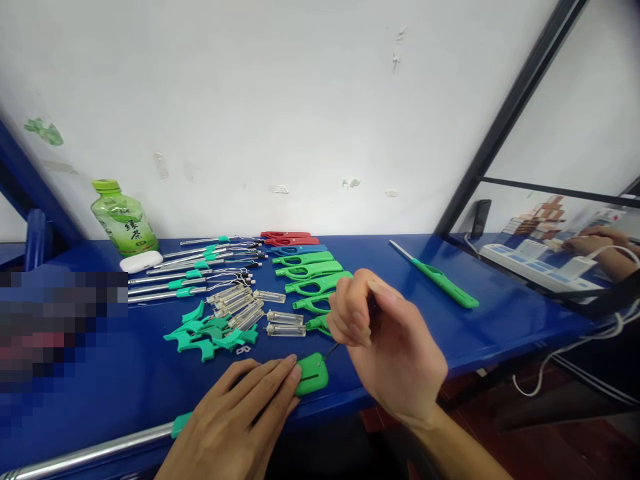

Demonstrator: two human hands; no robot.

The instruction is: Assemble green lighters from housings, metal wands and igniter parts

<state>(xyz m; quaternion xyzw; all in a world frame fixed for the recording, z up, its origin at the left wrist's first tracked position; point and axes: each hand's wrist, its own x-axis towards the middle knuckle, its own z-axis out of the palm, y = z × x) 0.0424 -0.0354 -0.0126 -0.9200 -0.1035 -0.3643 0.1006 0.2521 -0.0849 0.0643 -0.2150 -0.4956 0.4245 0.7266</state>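
Observation:
My left hand [250,403] presses down over a green gas lighter [314,375] lying at the table's front edge. The lighter's metal tube [110,447] reaches out to the left, with a teal trigger [181,425] beside my hand. My right hand [387,343] is curled around a tool with a thin dark shaft, seemingly a screwdriver [331,350]; its handle is mostly hidden. The shaft slants down to the small hole at the lighter's butt end. Behind my hands lie teal triggers [205,331], clear fuel tanks [243,308] and green handle shells [307,271].
Metal tubes with wires [195,274] lie at the back left by a white case [141,261] and a green tea bottle [125,220]. Red shells [290,238] lie near the wall. An assembled green lighter [445,285] lies right. Beyond the frame is a power strip [540,267].

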